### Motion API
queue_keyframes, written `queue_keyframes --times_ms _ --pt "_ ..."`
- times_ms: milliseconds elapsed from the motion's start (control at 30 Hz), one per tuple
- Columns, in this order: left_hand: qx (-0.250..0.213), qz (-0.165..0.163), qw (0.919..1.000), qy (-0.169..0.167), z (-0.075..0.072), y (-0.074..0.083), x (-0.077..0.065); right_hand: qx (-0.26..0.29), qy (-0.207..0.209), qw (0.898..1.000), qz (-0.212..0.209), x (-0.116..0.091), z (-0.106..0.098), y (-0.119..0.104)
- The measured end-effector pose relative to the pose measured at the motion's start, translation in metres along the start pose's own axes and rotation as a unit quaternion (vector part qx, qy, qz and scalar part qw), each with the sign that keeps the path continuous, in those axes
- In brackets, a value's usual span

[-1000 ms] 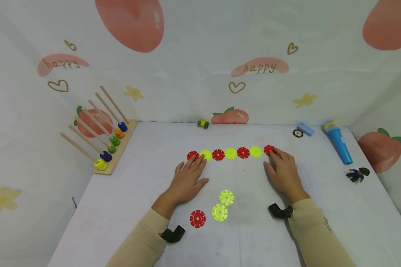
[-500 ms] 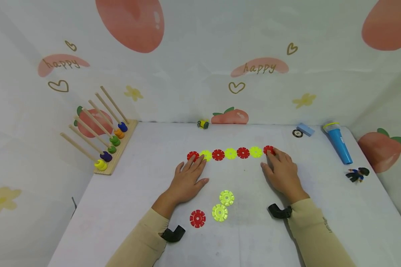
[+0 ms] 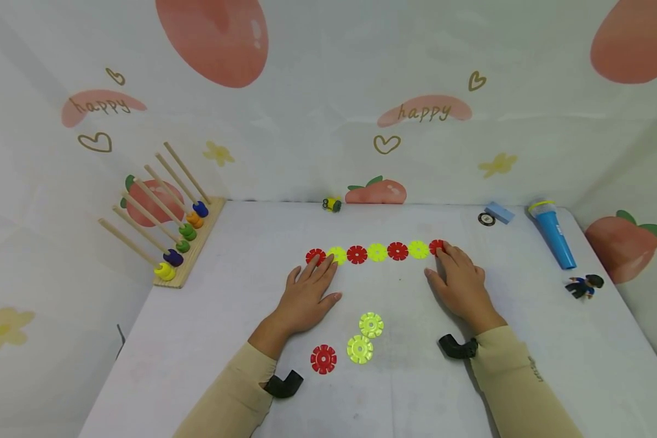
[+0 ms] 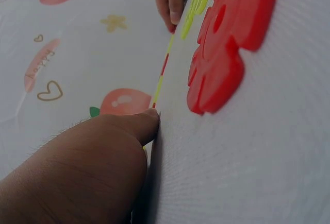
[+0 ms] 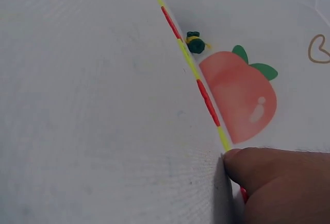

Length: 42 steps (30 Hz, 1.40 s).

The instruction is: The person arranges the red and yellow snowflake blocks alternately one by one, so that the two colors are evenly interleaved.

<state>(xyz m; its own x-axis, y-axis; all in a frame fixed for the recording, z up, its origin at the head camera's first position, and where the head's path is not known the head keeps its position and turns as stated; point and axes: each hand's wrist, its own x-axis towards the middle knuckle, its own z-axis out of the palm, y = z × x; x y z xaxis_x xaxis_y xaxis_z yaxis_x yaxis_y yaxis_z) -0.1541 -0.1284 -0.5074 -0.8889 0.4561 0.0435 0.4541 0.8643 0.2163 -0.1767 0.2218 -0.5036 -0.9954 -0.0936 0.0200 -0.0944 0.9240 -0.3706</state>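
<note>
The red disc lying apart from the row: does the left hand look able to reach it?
Probably yes: the red disc lies uncovered on the table, close to the left sleeve. The left hand would likely need to leave the row of discs first.

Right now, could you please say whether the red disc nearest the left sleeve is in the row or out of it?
Out: in the head view, the red disc lies by itself, short of the row of discs.

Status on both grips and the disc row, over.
Left grip touching left-end red disc. Right grip touching right-end red disc. Row: seven, alternating red and yellow. Three loose discs apart, not blocking.
</note>
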Motion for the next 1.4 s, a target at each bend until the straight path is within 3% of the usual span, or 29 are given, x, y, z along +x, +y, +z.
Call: queue_keyframes --times_ms 333,433,500,600,667,833,867,933,1000,1167,1300,1400 --pt "-0.002 -0.002 1.0000 -0.001 -0.001 0.000 -0.001 0.012 0.005 1.000 -0.004 0.000 0.003 0.001" --pt "-0.005 -0.002 1.0000 -0.002 -0.002 0.001 -0.002 0.042 0.032 0.999 -0.011 -0.002 0.003 0.001" --pt "-0.007 -0.001 1.0000 -0.002 -0.002 0.002 -0.002 0.093 0.062 0.993 -0.020 -0.004 0.001 -0.001" --pt "-0.009 0.000 1.0000 -0.004 -0.002 0.001 -0.002 0.206 0.096 0.973 -0.041 -0.011 -0.003 -0.007" --pt "-0.009 0.000 1.0000 -0.004 -0.001 0.001 -0.002 0.299 0.089 0.948 -0.055 -0.018 -0.006 -0.013" --pt "-0.007 0.000 1.0000 -0.004 -0.002 0.001 -0.001 0.466 -0.013 0.879 -0.103 -0.040 -0.005 -0.034" --pt "-0.007 0.000 1.0000 -0.004 -0.002 0.001 -0.001 0.481 -0.039 0.869 -0.112 -0.044 -0.004 -0.040" --pt "-0.006 0.000 1.0000 -0.004 -0.002 0.001 -0.001 0.481 -0.085 0.862 -0.134 -0.052 0.001 -0.051" --pt "-0.006 0.000 1.0000 -0.005 -0.002 0.001 -0.001 0.469 -0.131 0.861 -0.146 -0.059 0.006 -0.061" --pt "-0.007 0.000 0.9999 -0.009 -0.001 0.000 -0.001 0.389 -0.195 0.882 -0.183 -0.068 0.017 -0.078" --pt "0.000 0.004 1.0000 -0.004 0.000 -0.001 0.000 0.295 -0.170 0.915 -0.214 -0.072 0.022 -0.083" --pt "0.000 0.004 1.0000 -0.005 0.000 -0.001 0.000 0.234 -0.133 0.940 -0.211 -0.074 0.021 -0.085"
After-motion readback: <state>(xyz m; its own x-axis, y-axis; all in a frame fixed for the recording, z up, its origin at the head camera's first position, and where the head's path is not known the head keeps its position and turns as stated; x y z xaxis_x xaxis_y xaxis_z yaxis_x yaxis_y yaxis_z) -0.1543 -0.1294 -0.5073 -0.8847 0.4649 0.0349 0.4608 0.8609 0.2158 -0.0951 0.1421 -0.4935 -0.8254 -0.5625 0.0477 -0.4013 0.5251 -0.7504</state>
